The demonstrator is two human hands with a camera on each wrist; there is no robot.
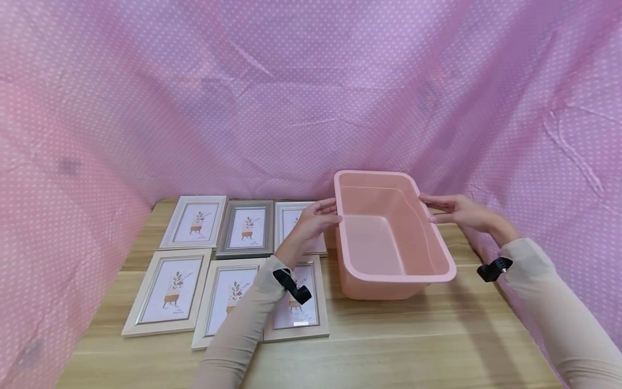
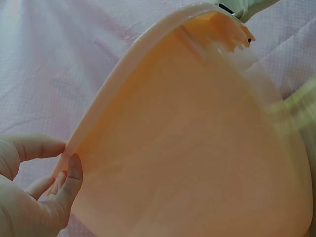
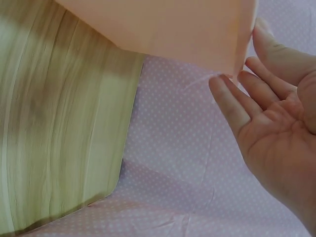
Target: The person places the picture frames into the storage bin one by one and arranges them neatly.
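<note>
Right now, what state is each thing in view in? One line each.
Pink rectangular plastic bin: empty, held by its rim.
Left hand: pinching the bin's left rim.
Right hand: holding the bin's right rim.
Five pale rectangular picture frames: flat, face up, three partly hidden.
Grey-brown rectangular picture frame: flat, face up.
Pink dotted cloth: hanging, creased.
Black wrist straps: worn over beige sleeves.
</note>
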